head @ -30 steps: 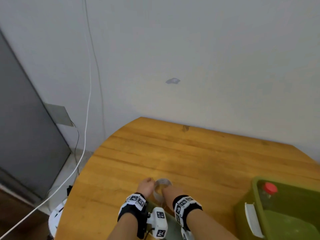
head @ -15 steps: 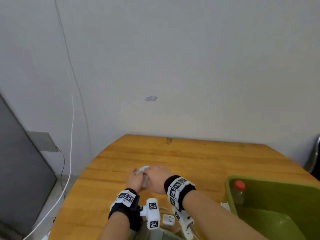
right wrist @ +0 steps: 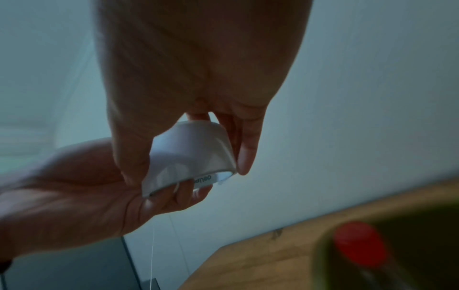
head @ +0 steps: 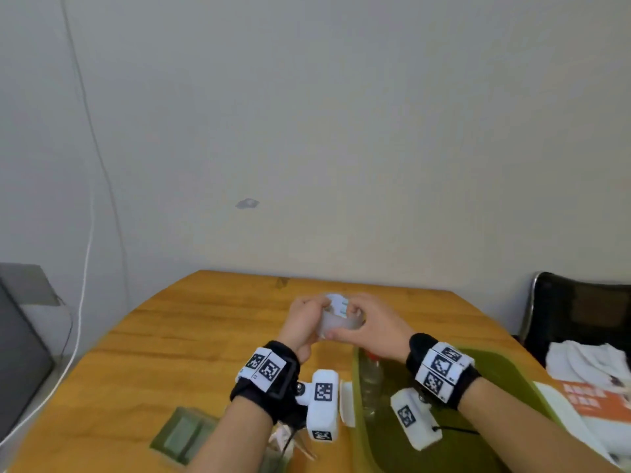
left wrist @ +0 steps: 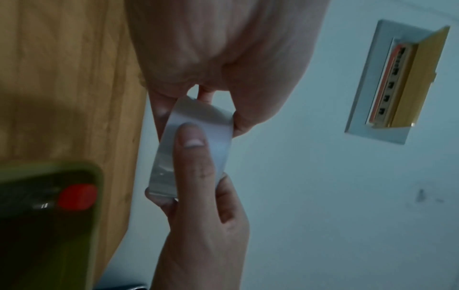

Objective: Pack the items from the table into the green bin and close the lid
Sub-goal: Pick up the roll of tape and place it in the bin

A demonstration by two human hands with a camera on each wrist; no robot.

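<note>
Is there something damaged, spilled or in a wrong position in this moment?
Nothing stands out. Both hands, left hand and right hand, hold the tape roll above the table; the bottle is in the green bin, nothing spilled.

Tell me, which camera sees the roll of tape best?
The right wrist view: the roll of tape fills the middle, showing its round side and printed core. The left wrist view shows the tape partly behind a thumb. The head view shows it small between both hands.
</note>
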